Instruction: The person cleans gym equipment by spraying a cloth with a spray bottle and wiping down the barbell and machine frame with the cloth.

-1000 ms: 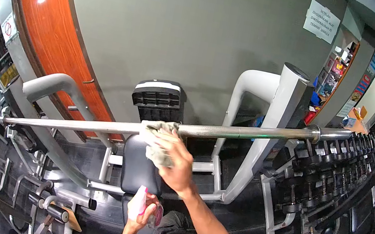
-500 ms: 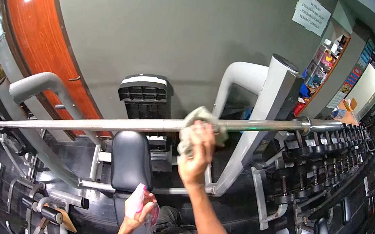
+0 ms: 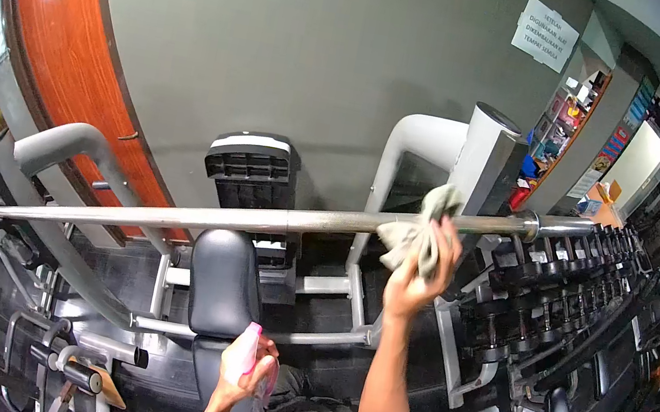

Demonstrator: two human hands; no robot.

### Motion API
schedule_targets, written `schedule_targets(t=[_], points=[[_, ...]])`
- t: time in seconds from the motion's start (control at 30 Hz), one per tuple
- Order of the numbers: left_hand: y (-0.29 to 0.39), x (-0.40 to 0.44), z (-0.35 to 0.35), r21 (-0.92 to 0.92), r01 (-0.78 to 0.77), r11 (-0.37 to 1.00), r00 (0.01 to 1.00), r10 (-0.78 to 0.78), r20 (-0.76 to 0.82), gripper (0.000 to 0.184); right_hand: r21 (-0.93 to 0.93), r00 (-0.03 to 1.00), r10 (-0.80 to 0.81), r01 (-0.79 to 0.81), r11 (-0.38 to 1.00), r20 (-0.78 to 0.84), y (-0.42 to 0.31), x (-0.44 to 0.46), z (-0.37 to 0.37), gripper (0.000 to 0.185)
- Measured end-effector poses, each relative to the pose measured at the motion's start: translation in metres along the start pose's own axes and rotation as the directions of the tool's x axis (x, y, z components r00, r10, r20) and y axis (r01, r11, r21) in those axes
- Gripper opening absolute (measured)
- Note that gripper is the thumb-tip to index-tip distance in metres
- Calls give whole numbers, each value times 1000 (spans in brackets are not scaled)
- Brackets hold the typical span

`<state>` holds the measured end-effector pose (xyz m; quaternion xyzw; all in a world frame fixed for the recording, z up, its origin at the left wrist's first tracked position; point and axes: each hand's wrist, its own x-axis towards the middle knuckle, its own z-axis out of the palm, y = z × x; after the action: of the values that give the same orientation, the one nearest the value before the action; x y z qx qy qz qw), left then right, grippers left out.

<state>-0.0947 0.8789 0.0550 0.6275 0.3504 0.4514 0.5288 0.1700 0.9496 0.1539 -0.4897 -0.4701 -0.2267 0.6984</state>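
Note:
A long metal barbell (image 3: 257, 220) without plates lies across the grey rack in front of me. My right hand (image 3: 422, 273) presses a pale, crumpled cloth (image 3: 416, 243) against the bar, right of its middle and left of the collar. Low in the view, my left hand (image 3: 247, 375) is closed around a spray bottle (image 3: 243, 351) with a pink top, held near my body beside the black bench (image 3: 223, 284). The lower part of the bottle is partly hidden by my fingers.
A rack of dumbbells (image 3: 554, 290) stands at the right. The rack's grey upright (image 3: 483, 162) rises behind the cloth. At the lower left is another machine with a padded roller (image 3: 84, 376). Behind are a grey wall and an orange door (image 3: 75, 46).
My right hand has slid the cloth rightward along the bar, from near its middle toward the right collar. My left hand still holds the spray bottle low down. The camera view has shifted slightly.

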Motion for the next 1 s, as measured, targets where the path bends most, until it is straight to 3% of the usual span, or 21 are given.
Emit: schedule_targets(t=[0.03,0.07,0.17,0.2,0.23,0.33,0.37,0.43,0.47,0.5,0.53,0.57,0.6,0.63,0.67,0.7,0.73,0.77,0.83,0.87,1.0], points=[[-2,-2,-2,-34,20,999,999,-21,-25,21,-215,995,-70,86,973,77,9,12,-4,30],[-4,-4,-3,-70,37,997,998,-41,-50,21,-304,978,12,52,951,207,20,14,-4,35],[-6,-6,-6,-105,76,992,995,-82,-59,24,-319,979,90,-27,947,185,13,-3,10,43],[-6,-5,-6,-113,50,992,997,-56,-52,24,-260,969,105,-44,965,226,9,-12,17,47],[-8,-4,-4,-116,54,992,997,-60,-49,24,-232,954,63,7,973,292,-11,-18,23,30],[-6,6,2,3,49,999,999,-48,-11,22,31,814,-14,-5,999,580,-60,-53,35,45],[-2,11,7,92,-48,995,999,50,-20,22,133,745,-54,-47,990,665,-59,-64,40,41],[3,14,9,181,-93,979,995,95,-3,23,352,685,-70,-281,893,725,-64,-59,37,38],[8,13,10,127,-70,989,997,72,-14,24,360,590,24,-523,772,807,-57,-55,30,33],[6,9,8,133,-66,989,998,68,-14,24,367,577,167,-689,625,800,-48,-63,28,27],[1,4,5,88,-53,995,998,57,-40,24,458,653,150,-658,597,742,-43,-53,21,22],[-3,1,3,39,-47,998,996,50,-67,24,444,666,270,-694,567,696,-32,-49,11,20],[-8,-3,0,22,-38,999,997,39,-72,23,436,746,320,-621,651,584,-24,-34,-2,19],[-7,-6,-1,21,-40,999,996,41,-73,23,412,754,469,-649,640,459,-15,-27,-13,20],[-3,-9,-1,0,-28,1000,995,28,-100,22,361,881,376,-463,809,286,-5,-10,-21,21],[-2,-11,-1,-22,-16,1000,992,13,-123,21,152,972,183,-205,967,148,11,8,-32,25],[-4,-13,-3,3,-35,999,993,35,-114,21,79,995,90,-92,993,34,26,22,-38,26],[-6,-13,-4,-1,-37,999,994,37,-105,21,-111,1000,21,-20,994,3,32,36,-44,24],[-9,-13,-6,-34,21,999,998,-24,-66,22,-311,976,-4,74,948,218,59,49,-52,27],[-9,-12,-9,54,24,998,999,-23,-23,21,-387,937,-3,147,910,350,66,50,-55,34],[-10,-6,-4,-7,-1,1000,1000,1,12,19,-360,950,19,100,928,312,61,50,-53,38]])
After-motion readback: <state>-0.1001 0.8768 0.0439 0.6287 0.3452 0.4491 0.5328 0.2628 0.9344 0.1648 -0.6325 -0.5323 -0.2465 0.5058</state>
